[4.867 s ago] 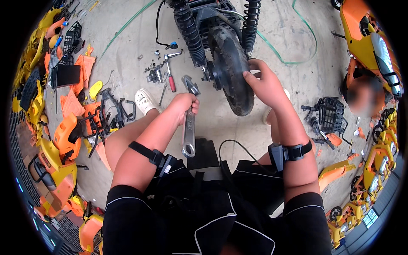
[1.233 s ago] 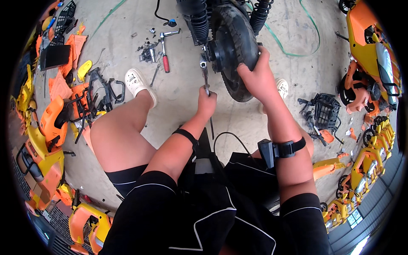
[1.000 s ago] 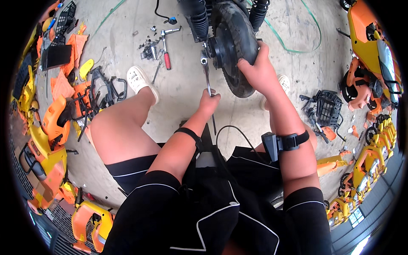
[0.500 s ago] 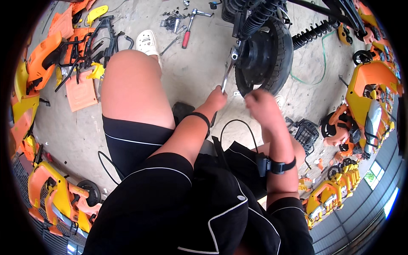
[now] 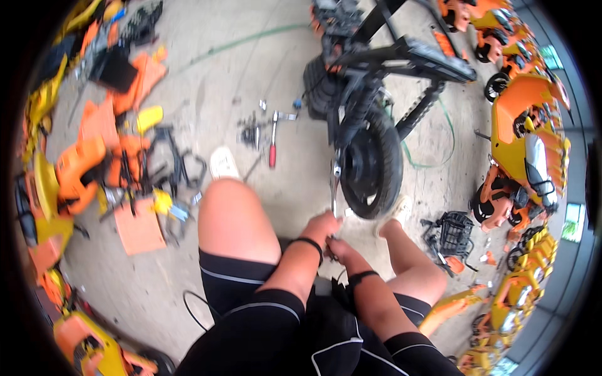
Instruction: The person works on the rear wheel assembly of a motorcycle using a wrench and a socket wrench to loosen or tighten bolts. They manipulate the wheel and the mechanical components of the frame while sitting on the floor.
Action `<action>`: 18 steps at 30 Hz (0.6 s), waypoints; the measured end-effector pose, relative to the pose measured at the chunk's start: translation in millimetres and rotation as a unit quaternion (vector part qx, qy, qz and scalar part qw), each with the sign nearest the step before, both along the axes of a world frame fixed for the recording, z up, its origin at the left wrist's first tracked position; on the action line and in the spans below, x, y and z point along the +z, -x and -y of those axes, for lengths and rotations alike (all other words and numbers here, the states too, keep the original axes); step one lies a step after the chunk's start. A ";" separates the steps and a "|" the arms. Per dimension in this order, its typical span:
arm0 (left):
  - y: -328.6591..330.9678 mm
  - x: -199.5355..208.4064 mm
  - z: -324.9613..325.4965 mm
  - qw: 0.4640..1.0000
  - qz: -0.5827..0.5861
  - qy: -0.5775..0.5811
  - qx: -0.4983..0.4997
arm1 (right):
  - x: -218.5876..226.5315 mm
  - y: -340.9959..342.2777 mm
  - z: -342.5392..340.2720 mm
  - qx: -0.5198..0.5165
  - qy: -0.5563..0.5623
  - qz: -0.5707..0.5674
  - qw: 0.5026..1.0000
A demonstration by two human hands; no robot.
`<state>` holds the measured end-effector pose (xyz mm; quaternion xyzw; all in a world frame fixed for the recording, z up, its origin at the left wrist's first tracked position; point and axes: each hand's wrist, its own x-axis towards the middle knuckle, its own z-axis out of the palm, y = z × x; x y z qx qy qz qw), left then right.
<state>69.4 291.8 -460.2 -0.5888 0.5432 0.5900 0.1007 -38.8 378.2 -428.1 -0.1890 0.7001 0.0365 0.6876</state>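
My left hand (image 5: 323, 225) is closed around the lower end of a long silver wrench (image 5: 335, 193). The wrench's upper end meets the left side of the wheel hub, near the axle. My right hand (image 5: 339, 249) is beside and just below the left, its fingers curled; what it holds, if anything, is too blurred to make out. Ahead stands the black wheel (image 5: 393, 169) with its hub motor, mounted in a dark scooter frame (image 5: 407, 59) with a coil shock absorber (image 5: 421, 111).
On the floor ahead-left lie a red-handled ratchet (image 5: 273, 141) and small loose hardware (image 5: 249, 135). Orange and yellow body panels (image 5: 139, 225) and black frame parts lie at left. A black basket (image 5: 453, 233) and parked yellow-orange scooters (image 5: 520, 131) are at right; a green hose (image 5: 433, 165) curves behind the wheel.
My right hand has dropped from beside the tyre to just beneath my left hand. The left still grips the wrench at the hub. The view has shifted, showing more of the scooter frame.
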 end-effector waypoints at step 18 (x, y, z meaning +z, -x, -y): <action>-4.9 410.3 356.3 0.649 0.032 0.759 -0.043 | 20.9 -5.0 -1.1 -0.015 0.217 -0.222 0.950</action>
